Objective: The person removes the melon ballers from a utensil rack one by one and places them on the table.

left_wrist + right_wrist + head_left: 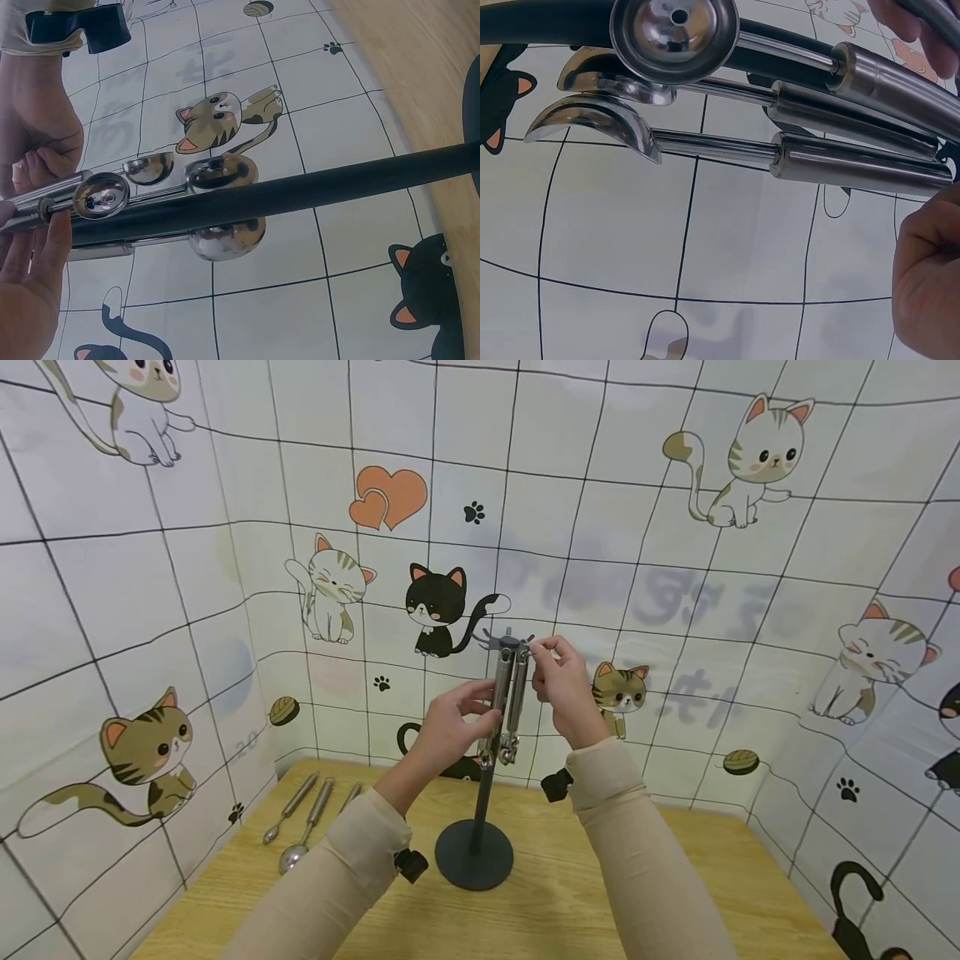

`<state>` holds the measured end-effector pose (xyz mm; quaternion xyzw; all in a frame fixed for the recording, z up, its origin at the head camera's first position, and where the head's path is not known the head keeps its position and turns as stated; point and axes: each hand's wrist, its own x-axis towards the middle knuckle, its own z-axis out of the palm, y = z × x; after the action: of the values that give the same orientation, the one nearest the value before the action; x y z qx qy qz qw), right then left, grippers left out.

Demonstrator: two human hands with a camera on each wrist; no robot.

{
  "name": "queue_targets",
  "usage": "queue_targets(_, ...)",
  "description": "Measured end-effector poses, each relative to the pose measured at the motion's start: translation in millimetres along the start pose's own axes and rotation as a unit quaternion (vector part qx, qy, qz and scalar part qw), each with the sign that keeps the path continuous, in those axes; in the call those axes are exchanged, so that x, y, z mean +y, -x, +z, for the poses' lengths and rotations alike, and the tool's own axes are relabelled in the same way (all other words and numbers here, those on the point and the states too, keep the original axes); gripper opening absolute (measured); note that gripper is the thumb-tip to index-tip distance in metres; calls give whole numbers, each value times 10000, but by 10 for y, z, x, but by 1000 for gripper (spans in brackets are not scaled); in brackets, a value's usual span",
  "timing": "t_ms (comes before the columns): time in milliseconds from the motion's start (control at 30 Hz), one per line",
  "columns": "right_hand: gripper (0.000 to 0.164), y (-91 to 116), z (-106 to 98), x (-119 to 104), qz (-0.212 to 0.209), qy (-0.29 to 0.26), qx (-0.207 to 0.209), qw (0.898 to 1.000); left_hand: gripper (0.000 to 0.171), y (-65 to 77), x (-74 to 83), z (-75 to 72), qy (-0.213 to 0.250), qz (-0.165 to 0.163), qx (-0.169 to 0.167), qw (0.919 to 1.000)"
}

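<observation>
A dark stand with a round base (474,860) has hooks (508,642) at its top, and several metal scoops hang from it with their bowls down. My left hand (453,718) holds the handle of one scoop (500,681) on the stand's near left side. At hook height, my right hand (566,689) pinches the top end of another scoop's handle (862,165); the fingertips are partly hidden. Shiny bowls (225,236) hang around the pole (337,180) in the left wrist view. A round bowl with a small hole (675,37) shows in the right wrist view.
Several more metal-handled utensils lie on the wooden table (540,893) at the left, including a ladle-like scoop (294,857) and a smaller one (272,833). My left sleeve partly covers another handle. A cat-printed sheet (585,527) surrounds the table at the back and sides.
</observation>
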<state>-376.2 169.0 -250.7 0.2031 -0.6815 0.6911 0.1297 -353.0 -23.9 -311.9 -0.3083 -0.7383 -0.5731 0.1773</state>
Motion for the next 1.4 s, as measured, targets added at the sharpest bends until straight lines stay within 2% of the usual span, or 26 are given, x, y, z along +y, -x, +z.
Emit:
queue_targets(367,18,16,5,-23,35,-57,11,10000,47,19,67,-33,-41,4,-47,10000)
queue_targets(800,20,30,13,-27,29,-65,-3,10000,47,68,106,-79,169,-28,-141,9998)
queue_targets(1100,19,27,-6,-13,16,21,4,10000,47,105,27,-135,444,-81,-210,9988)
queue_targets(1200,19,23,-16,-1,44,73,10,10000,47,134,-8,-161,440,-80,-171,9989)
queue_targets(1400,23,22,-15,-7,76,125,17,9999,49,191,-44,-256,261,-340,-122,9990)
